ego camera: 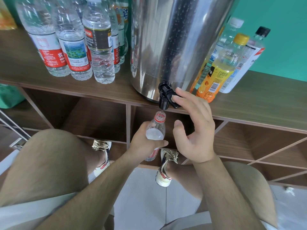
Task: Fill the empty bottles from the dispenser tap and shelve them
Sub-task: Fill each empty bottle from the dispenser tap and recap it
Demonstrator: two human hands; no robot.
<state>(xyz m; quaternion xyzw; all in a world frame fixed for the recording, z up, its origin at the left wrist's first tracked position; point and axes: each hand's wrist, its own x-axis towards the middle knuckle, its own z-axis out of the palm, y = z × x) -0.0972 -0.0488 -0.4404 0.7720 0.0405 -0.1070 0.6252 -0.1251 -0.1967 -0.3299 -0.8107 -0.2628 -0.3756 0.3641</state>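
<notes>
Fingers of the left hand [146,143] curl round the middle of a small clear plastic bottle with a red neck ring and red label [157,128], thumb across its front, holding it upright and uncapped. Its mouth sits directly under the spout of the black plastic tap [166,97], and a thin thread of water runs from spout to mouth. A whitish surface shows inside the bottle just below its shoulder. The left forearm reaches in from the lower left.

The right hand [196,130] is spread, grasping nothing: its fingers are nearly straight, and a fingertip rests on the tap's lever. The thumb hangs apart below, beside the bottle but not touching it. The right forearm comes up from the lower right.

The tap juts from the base of a tall, shiny stainless-steel dispenser drum [174,39], beaded with droplets, which stands on the top board of a brown wooden shelf unit [265,100]. To its left on that board stands a cluster of clear capped water bottles [74,47] (red, blue-green and dark labels). To its right stand an orange-labelled bottle with a yellow cap [219,68] and a white-labelled bottle with a black cap [245,60], with others behind.

Below the board are open wooden compartments [99,117]. The wall behind is teal [282,30], and the floor is pale grey tile [144,196]. The person squats, knees bare, in laced pale sneakers [163,168].
</notes>
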